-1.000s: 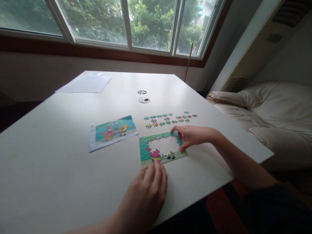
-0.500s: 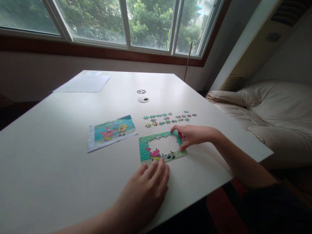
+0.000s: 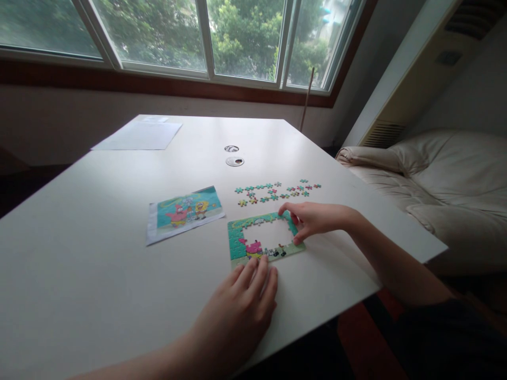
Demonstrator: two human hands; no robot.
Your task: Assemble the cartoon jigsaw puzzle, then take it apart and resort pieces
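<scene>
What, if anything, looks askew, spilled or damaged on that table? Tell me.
Nothing looks spilled or damaged. The printed picture is slightly odd: its white margin shows at left and bottom but hardly at right. The gap in the puzzle just looks unfinished, with loose pieces lying beyond.

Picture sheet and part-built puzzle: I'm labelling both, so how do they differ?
The part-built puzzle lacks its middle; the picture sheet shows a full picture. The sheet has white margins; the puzzle's colour reaches its visible edges. The right hand touches the puzzle; neither hand touches the sheet. Both show teal and pink artwork.
</scene>
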